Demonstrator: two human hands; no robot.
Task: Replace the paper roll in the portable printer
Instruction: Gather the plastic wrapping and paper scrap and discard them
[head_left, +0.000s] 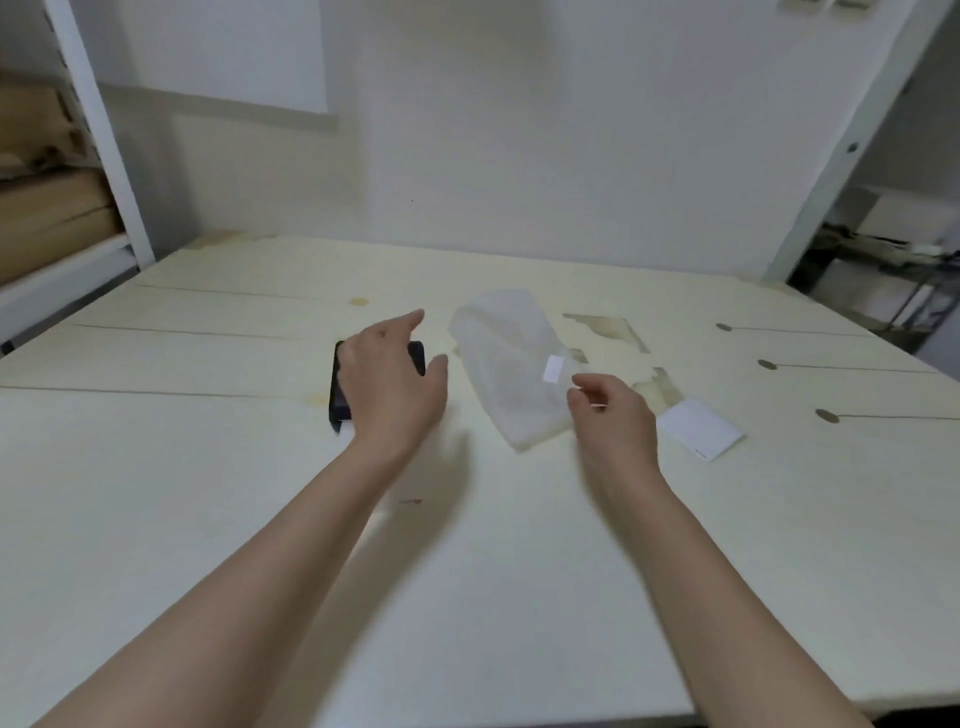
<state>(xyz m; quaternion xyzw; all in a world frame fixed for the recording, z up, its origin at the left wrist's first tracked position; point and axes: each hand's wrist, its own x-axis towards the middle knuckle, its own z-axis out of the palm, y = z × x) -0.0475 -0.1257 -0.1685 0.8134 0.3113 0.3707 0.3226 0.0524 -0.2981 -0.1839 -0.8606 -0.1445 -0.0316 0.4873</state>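
Head view: pale table (208, 519) (veneer chipped), white wall (519, 130), shelving (93, 130).

Dark flat printer (340, 387) — lying on pale table (208, 467).

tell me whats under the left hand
Under the left hand lies a dark, flat rectangular device, likely the portable printer, on the table. Only its left edge and far corner show; its top face is covered by the hand.

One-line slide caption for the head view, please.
Left hand hovers over the black printer; right hand pinches the translucent bag on the table.
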